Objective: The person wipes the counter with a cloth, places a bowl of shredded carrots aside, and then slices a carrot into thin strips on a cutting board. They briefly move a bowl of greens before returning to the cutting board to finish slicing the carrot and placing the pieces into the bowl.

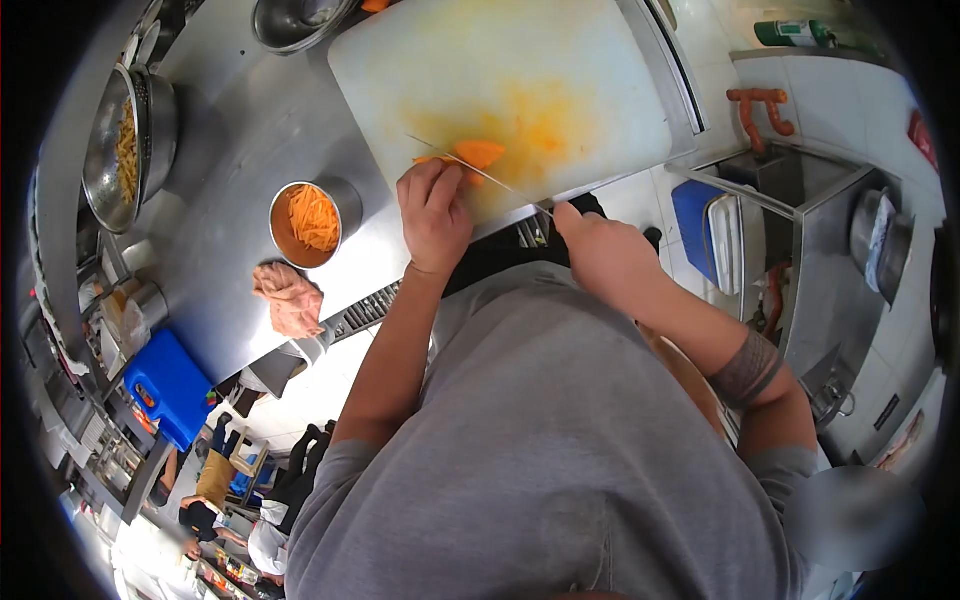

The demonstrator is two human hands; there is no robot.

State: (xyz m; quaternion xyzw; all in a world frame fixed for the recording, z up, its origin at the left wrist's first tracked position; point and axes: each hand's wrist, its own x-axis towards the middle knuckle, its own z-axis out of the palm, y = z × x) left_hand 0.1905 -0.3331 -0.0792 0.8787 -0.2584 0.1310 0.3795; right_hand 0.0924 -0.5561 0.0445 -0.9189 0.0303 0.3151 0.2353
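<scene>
My right hand (607,248) is wrapped round the handle of a knife (480,172), whose blade reaches left over the orange vegetable. Curled fingers of my left hand (436,215) press on the orange vegetable (481,154) at the near left edge of a white cutting board (480,60). One piece lies on the far side of the blade, another part is under my left fingertips. Orange stains mark the board. Left of my left hand, a round metal container (350,208) holds orange strips (313,218).
A crumpled pink cloth (289,300) lies near the counter edge below the container. Metal bowls (160,138) stand at the far left, another bowl (290,22) behind the board. A blue plastic container (168,388) is lower left. Other people (268,545) are in the lower left background.
</scene>
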